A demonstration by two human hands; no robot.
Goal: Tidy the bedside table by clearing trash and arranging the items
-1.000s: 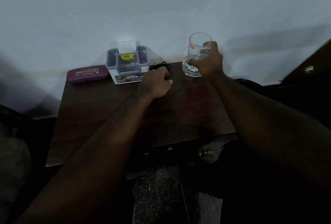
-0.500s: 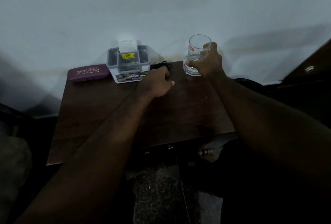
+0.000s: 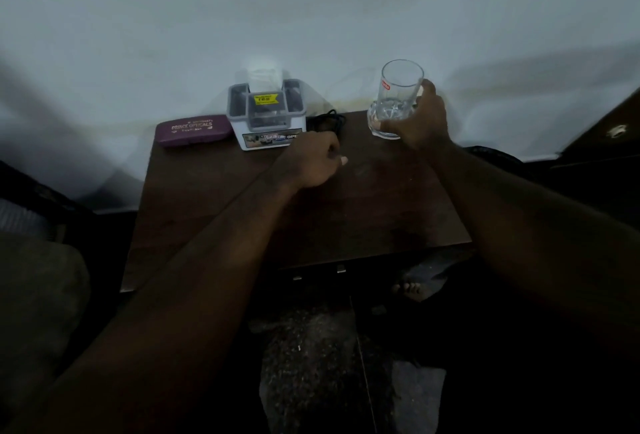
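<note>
Dim frame. Black cable, upper centre, is partly hidden behind left hand; its fingers curl under, and any hold on the cable cannot be told. Right hand fingers grip glass, upper right, at rear of surface.

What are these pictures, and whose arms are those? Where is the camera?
There is no machine here, just a person tidying a bedside table. The camera sits on their head, looking down, so you see their own two arms. The right hand holds a clear glass at the back of the brown table. The left hand is curled beside a black cable; whether it holds it, I cannot tell. By the wall lie a purple spectacle case and a grey-and-white box.
</note>
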